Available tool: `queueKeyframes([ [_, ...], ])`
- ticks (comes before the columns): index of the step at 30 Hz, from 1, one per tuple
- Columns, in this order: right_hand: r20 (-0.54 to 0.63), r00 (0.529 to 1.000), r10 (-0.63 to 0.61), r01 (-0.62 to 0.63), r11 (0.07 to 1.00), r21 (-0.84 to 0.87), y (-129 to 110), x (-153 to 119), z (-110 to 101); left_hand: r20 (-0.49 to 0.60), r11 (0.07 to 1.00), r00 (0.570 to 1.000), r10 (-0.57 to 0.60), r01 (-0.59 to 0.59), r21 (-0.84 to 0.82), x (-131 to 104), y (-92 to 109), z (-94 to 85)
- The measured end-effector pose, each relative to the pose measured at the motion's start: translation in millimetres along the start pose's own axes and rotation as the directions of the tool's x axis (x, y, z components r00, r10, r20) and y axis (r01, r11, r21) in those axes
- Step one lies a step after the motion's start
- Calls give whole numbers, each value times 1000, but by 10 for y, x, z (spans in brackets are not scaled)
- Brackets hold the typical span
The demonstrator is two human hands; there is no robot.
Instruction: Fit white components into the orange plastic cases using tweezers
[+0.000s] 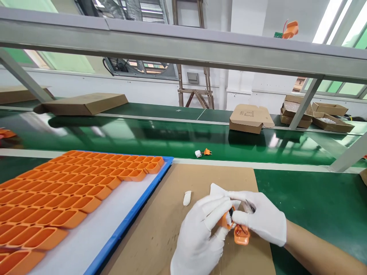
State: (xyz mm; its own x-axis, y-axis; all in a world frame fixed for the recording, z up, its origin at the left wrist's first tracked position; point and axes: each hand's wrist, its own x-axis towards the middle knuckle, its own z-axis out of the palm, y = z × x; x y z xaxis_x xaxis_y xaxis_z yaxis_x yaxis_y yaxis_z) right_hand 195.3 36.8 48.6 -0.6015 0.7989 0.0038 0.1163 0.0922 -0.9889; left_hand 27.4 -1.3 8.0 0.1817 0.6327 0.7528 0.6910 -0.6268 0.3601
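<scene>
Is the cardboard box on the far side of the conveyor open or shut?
Open. The cardboard box has its lid flap lifted and angled forward rather than tucked in; its contents cannot be seen.

- Bright, even daylight throughout, pouring in from blown-out windows (338, 19) at upper right.
- Strong glare and mirror-like reflections across the glossy green conveyor belt (143, 133).
- Soft, faint shadows only, under the flat cardboard boxes (86, 104) and beside the gloved hands.
- Marked wide-angle distortion: overhead metal rail (183, 46) bowed, edges stretched.
- Slight softness at the fingertips; white gloves near overexposed, detail washed out.
</scene>
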Motion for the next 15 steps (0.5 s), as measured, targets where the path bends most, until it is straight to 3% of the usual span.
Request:
queueKeyframes([
  [3,138,990,18,-56,961,271,37,-14,44,-31,996,996,81,-82,-39,19,-4,-12],
  [7,-10,995,95,-90,963,254,119,-64,145,-71,983,989,130,-138,-123,-42,-28,5],
  [9,-2,991,131,-124,947,295,188,-56,136,-67,980,991,117,-127,-156,-70,-28,21],
  [12,101,977,187,-211,914,346,326,-12,61,-49,955,999,7,-21,-297,-108,11,56],
  [15,92,972,217,-235,927,293,459,5,36,46,848,978,-203,199,-491,-149,79,90],
])
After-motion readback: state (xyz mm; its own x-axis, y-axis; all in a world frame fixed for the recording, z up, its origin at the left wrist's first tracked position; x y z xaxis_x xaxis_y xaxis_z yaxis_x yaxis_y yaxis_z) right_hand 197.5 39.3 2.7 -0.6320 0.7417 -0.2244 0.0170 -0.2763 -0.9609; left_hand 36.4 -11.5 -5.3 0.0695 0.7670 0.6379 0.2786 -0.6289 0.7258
